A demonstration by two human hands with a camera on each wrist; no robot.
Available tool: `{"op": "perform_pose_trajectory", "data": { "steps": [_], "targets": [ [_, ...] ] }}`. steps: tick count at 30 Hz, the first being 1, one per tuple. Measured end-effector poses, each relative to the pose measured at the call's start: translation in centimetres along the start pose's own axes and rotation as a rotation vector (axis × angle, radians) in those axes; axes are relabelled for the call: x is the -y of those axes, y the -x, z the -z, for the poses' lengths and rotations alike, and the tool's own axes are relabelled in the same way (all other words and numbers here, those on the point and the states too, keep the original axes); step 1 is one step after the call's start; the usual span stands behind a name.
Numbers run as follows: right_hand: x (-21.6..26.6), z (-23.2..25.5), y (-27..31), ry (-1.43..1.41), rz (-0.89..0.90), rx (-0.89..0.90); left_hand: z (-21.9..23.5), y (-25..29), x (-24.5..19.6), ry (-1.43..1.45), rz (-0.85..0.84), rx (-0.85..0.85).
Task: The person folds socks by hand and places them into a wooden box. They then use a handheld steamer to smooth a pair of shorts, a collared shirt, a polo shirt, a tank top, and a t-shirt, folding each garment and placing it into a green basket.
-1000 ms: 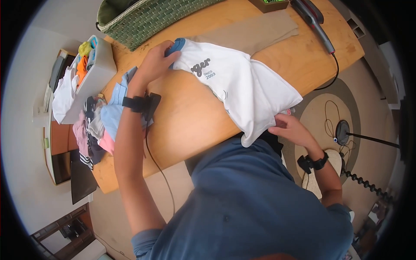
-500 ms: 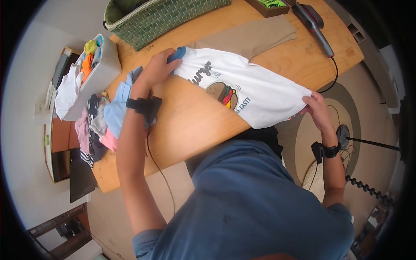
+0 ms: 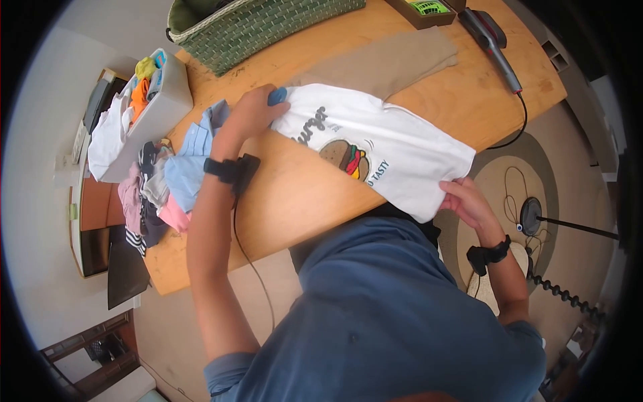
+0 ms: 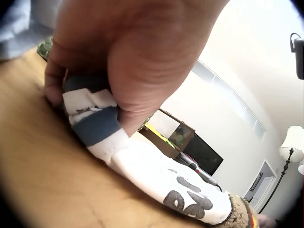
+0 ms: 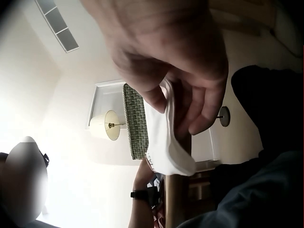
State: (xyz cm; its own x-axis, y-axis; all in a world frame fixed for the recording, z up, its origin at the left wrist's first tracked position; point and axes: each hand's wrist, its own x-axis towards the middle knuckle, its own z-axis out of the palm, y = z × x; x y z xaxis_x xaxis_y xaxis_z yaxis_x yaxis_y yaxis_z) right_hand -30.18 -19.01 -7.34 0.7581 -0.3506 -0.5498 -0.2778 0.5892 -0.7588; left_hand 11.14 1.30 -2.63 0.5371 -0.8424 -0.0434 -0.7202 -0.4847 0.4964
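A white T-shirt [image 3: 395, 124] with a hamburger print and a blue neckband lies across the table, its lower end reaching past the front edge. At the neckband, my left hand [image 3: 256, 112] grips the cloth. The left wrist view shows the blue neckband [image 4: 97, 127] bunched under the thumb and fingers. My right hand [image 3: 469, 201] pinches the hem side between thumb and fingers. In the right wrist view, layered white cloth [image 5: 164, 137] hangs from that pinch.
Beige cloth [image 3: 382, 60] lies flat behind the shirt. A green woven basket [image 3: 261, 33] stands at the back, with a corded handheld appliance [image 3: 492, 50] at the back right. To the left are piled clothes [image 3: 154, 187] and a white bin [image 3: 171, 90] of clothes.
The right hand swung outward with the hem, unfolding the bunched lower part so the burger print shows, then came back a little toward the body. The left hand keeps hold of the neckband.
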Motion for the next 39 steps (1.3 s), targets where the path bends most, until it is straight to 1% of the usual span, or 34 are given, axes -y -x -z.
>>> {"op": "perform_pose_trajectory", "data": {
  "steps": [3, 4, 7, 8, 9, 11, 13, 15, 18, 20, 21, 23, 24, 27, 30, 33, 34, 35, 38, 39],
  "targets": [
    [2.8, 1.9, 0.3, 0.248, 0.039, 0.036, 0.8, 2.8, 0.8, -0.017, 0.054, 0.126],
    [3.8, 1.7, 0.1, 0.326, 0.100, -0.018, 1.1, 3.6, 0.6, -0.017, 0.090, 0.198],
    [8.7, 2.4, -0.2, 0.864, -0.005, 0.079, 1.8, 6.2, -1.0, 0.009, 0.142, 0.273],
    [10.5, 2.5, -0.6, 0.984, 0.071, 0.086, 1.6, 6.5, -0.6, -0.029, 0.095, 0.246],
    [12.1, 2.7, -1.4, 1.104, 0.148, 0.093, 1.4, 6.6, -0.5, -0.010, 0.084, 0.227],
    [14.9, 3.2, -5.0, 1.198, 0.379, -0.038, 1.2, 6.8, -0.3, 0.028, 0.062, 0.191],
    [17.2, 1.6, -8.8, 1.222, 0.417, -0.194, 1.1, 6.7, -0.4, 0.019, 0.063, 0.187],
    [18.8, 2.4, -15.0, 1.410, 0.544, -0.252, 1.2, 6.7, -0.4, 0.038, 0.072, 0.190],
    [19.5, 0.6, -19.6, 1.516, 0.636, -0.378, 1.2, 7.1, -0.5, 0.111, 0.108, 0.178],
    [19.7, 0.2, -22.1, 1.522, 0.619, -0.235, 0.9, 7.6, -0.6, 0.159, 0.135, 0.141],
    [19.7, 0.1, -22.7, 1.525, 0.608, -0.163, 0.9, 7.7, -0.7, 0.177, 0.157, 0.149],
    [20.0, 0.3, -23.1, 1.455, 0.625, -0.119, 1.1, 7.8, -0.8, 0.212, 0.201, 0.160],
    [20.1, -0.4, -22.8, 1.420, 0.632, -0.096, 1.1, 7.9, -0.8, 0.211, 0.198, 0.163],
    [21.2, -1.8, -21.1, 1.263, 0.451, -0.058, 1.5, 7.9, -0.7, 0.214, 0.186, 0.174],
    [21.9, -2.7, -20.0, 1.054, 0.628, 0.030, 1.8, 8.2, -0.6, 0.279, 0.174, 0.171],
    [22.3, -4.7, -18.8, 0.534, 0.564, 0.102, 2.3, 8.5, -0.7, 0.383, 0.153, 0.152],
    [22.7, -5.3, -18.2, 0.559, 0.643, 0.097, 2.5, 8.4, -0.9, 0.393, 0.155, 0.156],
    [23.0, -5.1, -18.8, 0.630, 0.664, 0.066, 2.7, 8.4, -1.0, 0.403, 0.158, 0.159],
    [24.0, -4.7, -20.8, 0.814, 0.723, -0.023, 2.2, 7.8, -0.1, 0.309, 0.093, 0.166],
    [24.1, -5.4, -20.9, 0.861, 0.748, -0.047, 2.2, 7.6, 0.0, 0.300, 0.095, 0.165]
  ]
}}
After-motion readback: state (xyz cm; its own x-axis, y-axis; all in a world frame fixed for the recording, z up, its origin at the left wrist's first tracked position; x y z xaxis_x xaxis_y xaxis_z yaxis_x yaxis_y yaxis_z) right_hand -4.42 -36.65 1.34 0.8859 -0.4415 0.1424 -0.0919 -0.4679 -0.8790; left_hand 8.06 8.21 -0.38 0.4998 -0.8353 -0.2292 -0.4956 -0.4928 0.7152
